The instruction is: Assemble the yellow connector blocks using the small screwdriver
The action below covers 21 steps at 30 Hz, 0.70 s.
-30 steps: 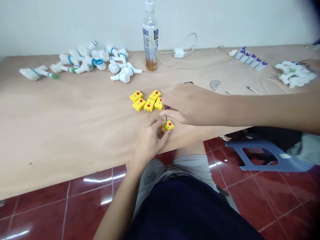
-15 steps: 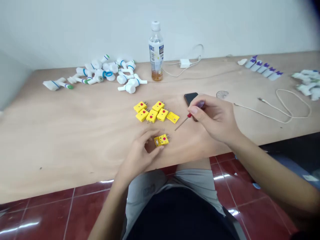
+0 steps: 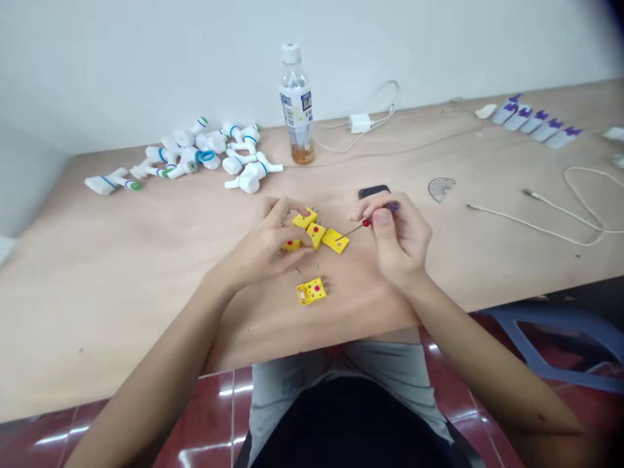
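Note:
My right hand (image 3: pixel 402 240) is closed around a small screwdriver (image 3: pixel 366 222) with a red collar and purple handle end. Its thin tip points down over the loose yellow cover (image 3: pixel 336 241), apparently at its inside; contact is hard to tell. My left hand (image 3: pixel 273 244) reaches over a cluster of yellow two-pin plugs (image 3: pixel 316 234) with red dots, its fingers apart around them and hiding some. Nearer me lies an opened yellow plug (image 3: pixel 312 292), pins to the right, with a white piece inside. Tiny screws (image 3: pixel 297 270) lie between it and the cluster.
A drink bottle (image 3: pixel 298 123) and a white charger (image 3: pixel 359 123) stand at the back. White fittings (image 3: pixel 195 153) are heaped at back left. A phone (image 3: pixel 373 191), a protractor (image 3: pixel 441 189), a cable (image 3: pixel 556 211) and purple-topped pouches (image 3: pixel 536 125) lie to the right.
My left hand has left the opened plug and moved forward over the plug cluster. The opened plug stays on the table. The screwdriver tip has moved from bare table to the loose cover.

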Motion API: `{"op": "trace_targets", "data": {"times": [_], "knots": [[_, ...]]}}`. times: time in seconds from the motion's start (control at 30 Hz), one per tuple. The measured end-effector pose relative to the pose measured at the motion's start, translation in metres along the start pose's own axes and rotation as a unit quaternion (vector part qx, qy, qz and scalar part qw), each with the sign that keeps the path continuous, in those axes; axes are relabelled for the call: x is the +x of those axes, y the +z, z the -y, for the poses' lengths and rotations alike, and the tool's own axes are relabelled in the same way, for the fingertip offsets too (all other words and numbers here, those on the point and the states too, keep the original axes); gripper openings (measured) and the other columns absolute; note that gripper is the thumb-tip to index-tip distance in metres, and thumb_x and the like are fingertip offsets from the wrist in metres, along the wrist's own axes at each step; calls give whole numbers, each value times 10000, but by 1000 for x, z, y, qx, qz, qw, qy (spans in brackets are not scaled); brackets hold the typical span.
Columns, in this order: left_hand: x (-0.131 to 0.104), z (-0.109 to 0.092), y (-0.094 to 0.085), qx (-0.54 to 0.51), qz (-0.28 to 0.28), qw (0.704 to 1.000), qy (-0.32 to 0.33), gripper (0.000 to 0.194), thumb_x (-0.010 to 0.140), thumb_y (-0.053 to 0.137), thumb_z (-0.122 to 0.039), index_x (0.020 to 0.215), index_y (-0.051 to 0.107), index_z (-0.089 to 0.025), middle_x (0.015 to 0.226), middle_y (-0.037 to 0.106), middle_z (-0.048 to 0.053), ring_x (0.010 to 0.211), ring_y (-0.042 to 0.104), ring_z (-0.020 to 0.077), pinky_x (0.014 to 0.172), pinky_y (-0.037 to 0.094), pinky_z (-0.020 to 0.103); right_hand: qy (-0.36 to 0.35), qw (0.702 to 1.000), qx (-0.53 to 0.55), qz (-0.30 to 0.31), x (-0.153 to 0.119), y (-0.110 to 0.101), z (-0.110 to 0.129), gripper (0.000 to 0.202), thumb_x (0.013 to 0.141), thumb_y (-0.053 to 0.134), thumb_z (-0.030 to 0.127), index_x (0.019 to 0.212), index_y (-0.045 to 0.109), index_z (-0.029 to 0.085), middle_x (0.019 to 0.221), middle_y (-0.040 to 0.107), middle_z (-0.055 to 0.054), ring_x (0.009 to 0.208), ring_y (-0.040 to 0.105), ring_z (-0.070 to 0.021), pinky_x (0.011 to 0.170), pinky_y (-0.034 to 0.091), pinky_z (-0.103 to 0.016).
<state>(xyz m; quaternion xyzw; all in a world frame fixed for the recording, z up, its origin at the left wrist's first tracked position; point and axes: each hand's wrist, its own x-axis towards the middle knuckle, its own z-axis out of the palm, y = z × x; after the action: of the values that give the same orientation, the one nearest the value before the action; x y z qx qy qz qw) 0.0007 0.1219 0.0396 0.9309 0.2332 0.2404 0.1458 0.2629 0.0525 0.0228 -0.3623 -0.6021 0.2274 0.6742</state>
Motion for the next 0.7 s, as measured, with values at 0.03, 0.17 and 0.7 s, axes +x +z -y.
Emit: {"op": "trace_targets", "data": {"times": [0.03,0.17,0.7], "knots": [[-3,0,3,-2,9,1000,-9,152,1098,756,-307,1058,884,-235,1507,615,134,1362,549,344,1217,504,608,-8,1000,-12,-10,-2,0,-3,218,1178,629,399,1052,725,249,979,726,-55,925,736,-232,825,599,-410],[-15,-2,10,-12,52,998,-14,171,1112,742,-316,1154,901,-273,1570,609,141,1442,519,391,1249,484,643,-24,997,-67,-35,-9,-1,-7,247,1149,646,410,978,725,250,944,667,-71,878,660,-248,762,547,-428],[-12,-11,24,37,78,996,29,186,1129,714,-272,1018,862,-250,1623,602,131,1454,493,424,1187,530,655,-53,993,-104,5,-14,-2,-3,175,1143,627,310,1022,739,251,936,684,-77,893,662,-265,774,536,-452]]}}
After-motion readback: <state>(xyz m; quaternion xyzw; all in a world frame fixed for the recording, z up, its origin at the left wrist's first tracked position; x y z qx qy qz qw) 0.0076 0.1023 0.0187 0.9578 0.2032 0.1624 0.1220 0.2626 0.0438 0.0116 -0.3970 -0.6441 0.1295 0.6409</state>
